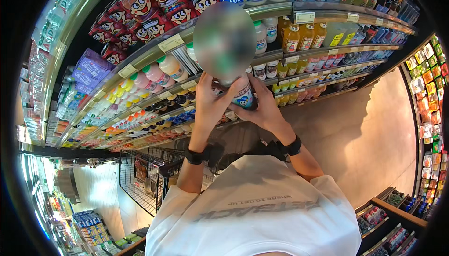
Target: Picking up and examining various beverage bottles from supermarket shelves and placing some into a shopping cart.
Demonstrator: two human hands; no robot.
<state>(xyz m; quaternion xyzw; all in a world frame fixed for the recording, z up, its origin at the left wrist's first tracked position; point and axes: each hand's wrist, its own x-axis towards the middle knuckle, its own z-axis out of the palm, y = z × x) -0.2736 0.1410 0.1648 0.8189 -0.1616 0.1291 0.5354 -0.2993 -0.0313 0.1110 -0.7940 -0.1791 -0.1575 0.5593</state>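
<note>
Both hands are raised in front of the shop shelves. My right hand (263,103) is wrapped around a plastic drink bottle (244,98) with a cartoon face on its label. Beside it my left hand (214,96) is raised with its thumb against the same bottle or something next to it; a blurred oval hides what lies above the fingers, so whether it holds a second bottle I cannot tell. Each wrist wears a black band. Just behind the hands stand white bottles with green caps (260,36) on a shelf.
Long drink shelves (270,8) curve across the top, with orange bottles (292,38), pink bottles (157,75) and red cartoon packs (140,3). A black wire shopping cart (140,182) stands at the lower left. Further racks are at the right edge and lower right.
</note>
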